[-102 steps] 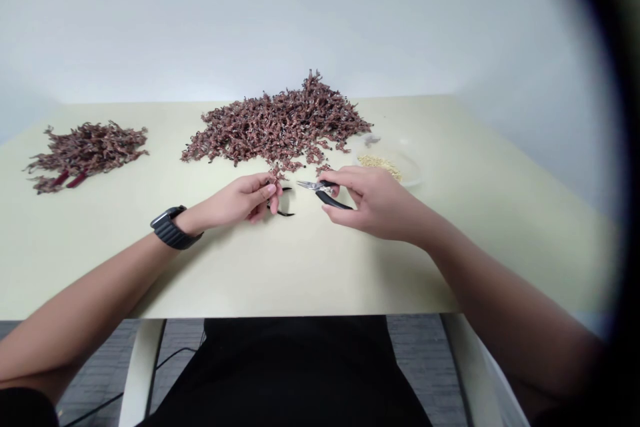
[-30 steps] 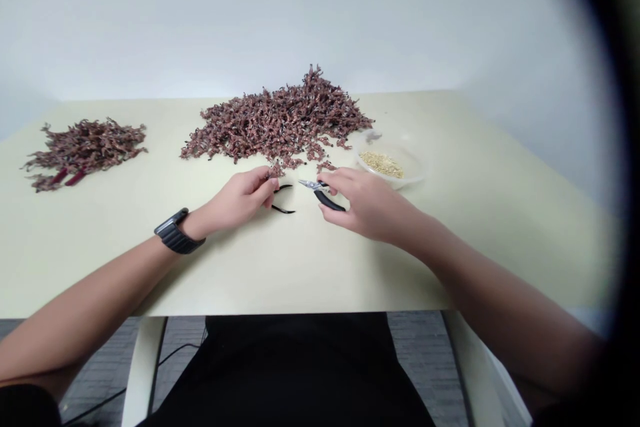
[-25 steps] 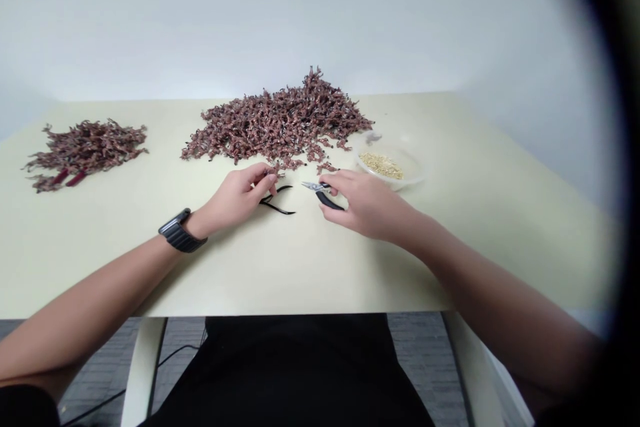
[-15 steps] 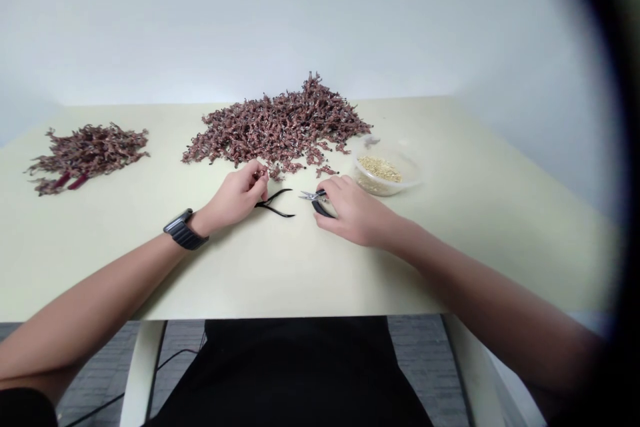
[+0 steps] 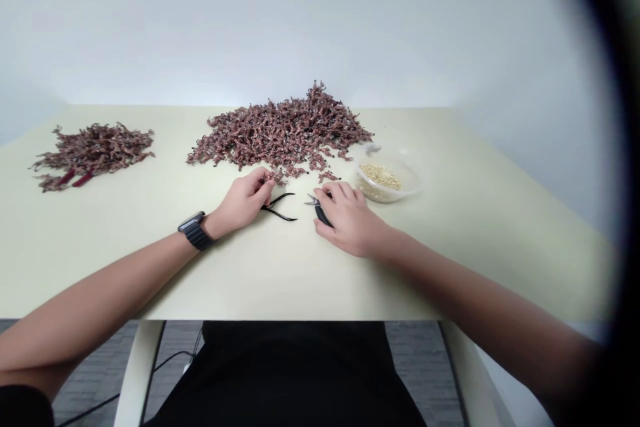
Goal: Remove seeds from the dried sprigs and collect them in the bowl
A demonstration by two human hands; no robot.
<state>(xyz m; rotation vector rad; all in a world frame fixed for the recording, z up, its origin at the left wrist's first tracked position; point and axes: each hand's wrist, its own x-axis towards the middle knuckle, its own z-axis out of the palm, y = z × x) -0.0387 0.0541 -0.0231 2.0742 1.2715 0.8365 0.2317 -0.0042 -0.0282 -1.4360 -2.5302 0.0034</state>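
Observation:
My right hand is closed around small pliers with black handles. Their silver jaws point left and look slightly apart. Left of them, my left hand has its fingers pinched together at the front edge of a big pile of small reddish-brown pieces. What sits between those fingertips is too small and covered to make out. A second tool with two curved black handles lies on the table; its other end is hidden beneath my left hand.
A clear round plastic tub holding small gold-coloured bits stands right of the large pile. Farther left lies a smaller heap of similar brown pieces, with two dark red strips at its front. The pale table backs onto a wall.
The view has shifted slightly. My right hand has turned the pliers a little, and their jaws now tilt more upward to the left. My left hand keeps its pinch near the pile.

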